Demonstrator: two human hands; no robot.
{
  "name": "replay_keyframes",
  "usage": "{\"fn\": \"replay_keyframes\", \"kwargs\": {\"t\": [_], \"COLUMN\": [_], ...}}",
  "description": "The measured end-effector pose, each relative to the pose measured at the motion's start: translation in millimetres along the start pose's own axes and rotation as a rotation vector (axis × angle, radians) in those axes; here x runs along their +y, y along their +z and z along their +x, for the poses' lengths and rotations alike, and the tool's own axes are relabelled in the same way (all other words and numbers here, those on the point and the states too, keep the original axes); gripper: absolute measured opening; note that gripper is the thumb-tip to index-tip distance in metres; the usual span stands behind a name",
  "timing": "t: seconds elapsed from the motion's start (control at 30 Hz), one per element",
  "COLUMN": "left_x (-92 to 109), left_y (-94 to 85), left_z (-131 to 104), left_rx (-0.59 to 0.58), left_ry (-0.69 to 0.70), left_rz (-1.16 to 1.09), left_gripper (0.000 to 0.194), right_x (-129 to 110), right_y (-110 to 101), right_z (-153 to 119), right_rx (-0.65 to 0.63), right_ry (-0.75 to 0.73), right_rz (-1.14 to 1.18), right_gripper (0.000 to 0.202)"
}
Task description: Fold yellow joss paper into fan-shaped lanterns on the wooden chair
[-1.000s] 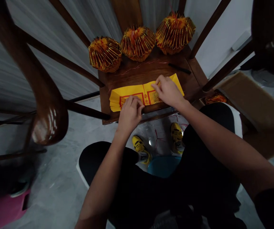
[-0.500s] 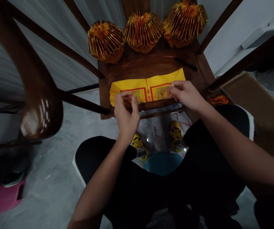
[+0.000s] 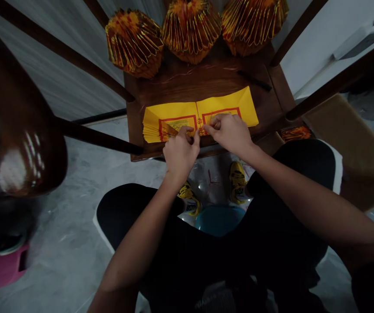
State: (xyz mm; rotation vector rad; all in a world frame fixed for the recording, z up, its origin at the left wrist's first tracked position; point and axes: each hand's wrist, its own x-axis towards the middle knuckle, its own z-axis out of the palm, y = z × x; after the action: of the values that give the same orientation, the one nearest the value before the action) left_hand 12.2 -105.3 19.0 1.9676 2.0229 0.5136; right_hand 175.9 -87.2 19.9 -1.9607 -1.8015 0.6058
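A stack of yellow joss paper (image 3: 170,108) with red printed frames and characters lies across the front of a wooden chair seat (image 3: 180,91). Its leaves fan out at the left end, and a thin red line runs over its middle. My left hand (image 3: 182,152) is at the stack's near edge, just left of the middle, with thumb and fingers pinched. Above the right half, close to the middle, my right hand (image 3: 230,132) has its fingers curled and pinched too. Whatever lies between the fingertips of either hand is too small to make out.
Several pleated gold-and-orange paper ornaments (image 3: 191,32) stand at the back of the seat. A red twisted string (image 3: 190,74) and a dark stick (image 3: 254,81) lie before them. A blue basin (image 3: 219,219) is between my feet, and a cardboard box (image 3: 352,143) stands at right.
My hands have come closer together over the middle of the paper stack, the right one moving left and the left one slightly right. The view has shifted a little.
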Motion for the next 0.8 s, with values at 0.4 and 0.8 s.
{"fn": "replay_keyframes", "kwargs": {"t": [0.4, 0.8], "left_x": [-8.8, -7.4], "left_y": [23.9, 24.5], "left_z": [12.1, 10.7], "left_rx": [-0.014, 0.018], "left_ry": [0.025, -0.015], "left_rz": [-0.423, -0.294], "left_gripper": [0.013, 0.011], "right_x": [2.5, 11.4], "right_y": [9.0, 1.6], "right_z": [15.9, 15.8], "right_rx": [-0.042, -0.099], "right_ry": [-0.144, -0.221], "right_rz": [0.211, 0.381], "right_gripper": [0.007, 0.017]}}
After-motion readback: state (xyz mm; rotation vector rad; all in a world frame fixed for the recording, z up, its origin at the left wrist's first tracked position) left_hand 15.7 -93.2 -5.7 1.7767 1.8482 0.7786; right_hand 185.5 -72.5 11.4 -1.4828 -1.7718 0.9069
